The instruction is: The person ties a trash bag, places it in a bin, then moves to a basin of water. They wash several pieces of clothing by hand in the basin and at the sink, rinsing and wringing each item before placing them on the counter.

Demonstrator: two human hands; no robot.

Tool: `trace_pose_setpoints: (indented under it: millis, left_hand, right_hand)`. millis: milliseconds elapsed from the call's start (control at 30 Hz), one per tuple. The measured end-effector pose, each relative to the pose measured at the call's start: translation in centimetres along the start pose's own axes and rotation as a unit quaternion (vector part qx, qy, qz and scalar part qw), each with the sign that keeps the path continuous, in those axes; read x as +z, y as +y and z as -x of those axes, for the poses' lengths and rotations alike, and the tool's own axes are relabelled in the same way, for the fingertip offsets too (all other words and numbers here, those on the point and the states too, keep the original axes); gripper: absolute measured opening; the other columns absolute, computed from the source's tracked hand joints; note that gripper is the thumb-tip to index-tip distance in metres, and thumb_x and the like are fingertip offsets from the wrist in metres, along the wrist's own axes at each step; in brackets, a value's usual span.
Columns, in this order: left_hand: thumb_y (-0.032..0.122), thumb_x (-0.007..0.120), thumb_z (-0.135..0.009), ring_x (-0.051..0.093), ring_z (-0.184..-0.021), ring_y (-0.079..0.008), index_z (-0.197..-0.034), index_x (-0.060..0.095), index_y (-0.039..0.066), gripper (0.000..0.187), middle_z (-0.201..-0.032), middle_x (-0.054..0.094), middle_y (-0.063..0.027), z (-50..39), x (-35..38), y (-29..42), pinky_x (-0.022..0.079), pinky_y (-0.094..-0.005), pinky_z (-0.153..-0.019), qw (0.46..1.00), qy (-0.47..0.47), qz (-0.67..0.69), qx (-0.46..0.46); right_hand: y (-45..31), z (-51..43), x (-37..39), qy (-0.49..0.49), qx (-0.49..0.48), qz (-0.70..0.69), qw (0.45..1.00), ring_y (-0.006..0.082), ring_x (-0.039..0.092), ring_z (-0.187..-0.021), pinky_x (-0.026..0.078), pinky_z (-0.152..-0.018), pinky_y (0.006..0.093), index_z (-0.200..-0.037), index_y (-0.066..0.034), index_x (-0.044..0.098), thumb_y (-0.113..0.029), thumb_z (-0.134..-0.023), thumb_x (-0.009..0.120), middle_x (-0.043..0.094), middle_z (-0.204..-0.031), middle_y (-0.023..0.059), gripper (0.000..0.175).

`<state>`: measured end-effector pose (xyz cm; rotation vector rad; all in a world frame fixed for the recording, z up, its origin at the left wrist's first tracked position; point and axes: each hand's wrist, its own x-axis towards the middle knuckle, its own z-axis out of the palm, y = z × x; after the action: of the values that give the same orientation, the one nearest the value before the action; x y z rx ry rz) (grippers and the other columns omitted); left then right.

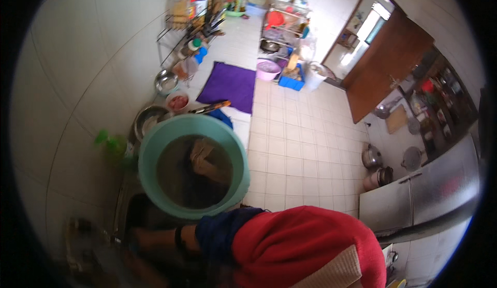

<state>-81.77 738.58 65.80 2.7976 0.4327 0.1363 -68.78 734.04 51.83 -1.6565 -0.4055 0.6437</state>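
My right hand (140,239) is low at the left, over the dark sink (145,210), with a dark band on its wrist. Close below it in the picture is my left hand (136,264), blurred and in shadow. A small bluish patch shows between the hands; what it is, and whether either hand grips anything, cannot be made out. Just beyond my right forearm a large green plastic basin (241,167) stands partly over the sink's edge. It holds murky water with a light brown cloth-like piece (204,159) and something dark in it.
Behind the basin are a metal bowl (139,121), a small bowl of reddish food (178,101), a purple cloth (229,86) and a knife-like tool with an orange-patterned handle (217,106). Wire racks line the counter. A fridge (438,183) and pots (372,156) are at the right.
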Motion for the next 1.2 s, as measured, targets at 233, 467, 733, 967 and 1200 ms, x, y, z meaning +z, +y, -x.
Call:
trace_pose_setpoints:
  millis: [233,467,733,967,1200]
  left_hand:
    - [0.023,0.054,-0.091,0.05,-0.116,-0.0249,-0.127,0.05,-0.001,0.044,-0.128,0.052,-0.0163,-2.7,2.7,-2.0,0.038,-0.0364,-0.099,0.875,0.086,0.452,-0.153]
    - [0.023,0.062,-0.087,0.06,-0.091,-0.0228,-0.11,0.062,0.002,0.031,-0.099,0.065,-0.0124,-2.2,9.2,-6.5,0.046,-0.0352,-0.082,0.896,0.023,0.383,-0.225]
    - [0.021,0.061,-0.088,0.058,-0.08,-0.0202,-0.105,0.055,0.004,0.025,-0.091,0.061,-0.0099,-2.3,8.9,-6.7,0.047,-0.0379,-0.073,0.866,0.122,0.424,-0.237]
    - [0.015,0.063,-0.085,0.06,-0.089,-0.0203,-0.109,0.058,0.001,0.029,-0.1,0.063,-0.0122,-2.0,9.8,-7.0,0.047,-0.0325,-0.079,0.89,0.125,0.403,-0.173]
    - [0.013,0.066,-0.077,0.062,-0.095,-0.0261,-0.104,0.063,0.001,0.03,-0.104,0.064,-0.0141,-2.3,9.6,-7.4,0.047,-0.0326,-0.081,0.908,0.115,0.372,-0.156]
  right_hand:
    - [-0.6,0.6,-1.2,0.099,-0.001,0.106,0.989,0.0171,0.06,-0.079,0.05,-0.071,0.04,-0.087,-0.0029,0.066,-0.009,-0.072,0.065,0.067,-0.084,0.0142,0.016]
    - [-3.2,0.5,-3.5,-0.077,0.088,-0.136,0.984,0.0173,0.059,-0.084,0.048,-0.073,0.0321,-0.104,-0.0041,0.059,-0.005,-0.073,0.066,0.064,-0.094,0.005,0.032]
    - [-3.6,0.3,-2.2,-0.091,0.064,0.01,0.994,0.0146,0.058,-0.088,0.046,-0.076,0.0295,-0.109,-0.004,0.057,-0.004,-0.074,0.069,0.062,-0.1,0.0063,0.037]
    - [-4.9,-0.7,-3.8,-0.179,0.073,-0.189,0.963,0.0089,0.056,-0.089,0.044,-0.075,0.0251,-0.093,-0.0044,0.063,-0.004,-0.078,0.067,0.063,-0.093,0.0035,0.016]
    - [-5.1,-0.1,-2.7,-0.2,0.002,-0.089,0.976,0.0106,0.055,-0.07,0.044,-0.062,0.0262,-0.092,-0.0009,0.065,-0.002,-0.074,0.069,0.063,-0.087,0.0033,0.018]
